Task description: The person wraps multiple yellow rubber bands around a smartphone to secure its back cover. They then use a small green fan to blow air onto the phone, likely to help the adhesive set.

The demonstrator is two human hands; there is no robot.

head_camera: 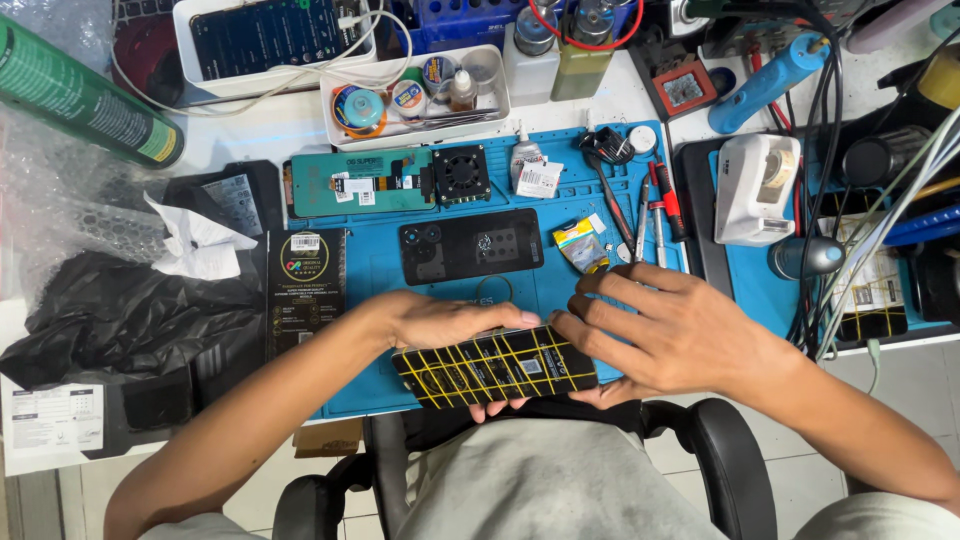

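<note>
Bright, even light from overhead, slightly cool. Shadows soft and short; faint shadow under hands (pixel 560 335) on blue mat (pixel 560 195). Mild glare on white worktop (pixel 270 125) at top, near washed out. Sheen on black plastic bag (pixel 110 310) and bubble wrap (pixel 50 190) at left. Wide-angle bend at edges: green can (pixel 85 95) and cables (pixel 880 220) look stretched. Centre sharp; forearms and chair (pixel 730 460) at bottom slightly soft.

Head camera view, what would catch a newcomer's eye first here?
First, the black panel with a yellow grid, held at the near edge of the blue work mat by the left hand and right hand. Behind it lies a black phone back cover, with a green cylinder far left.
</note>
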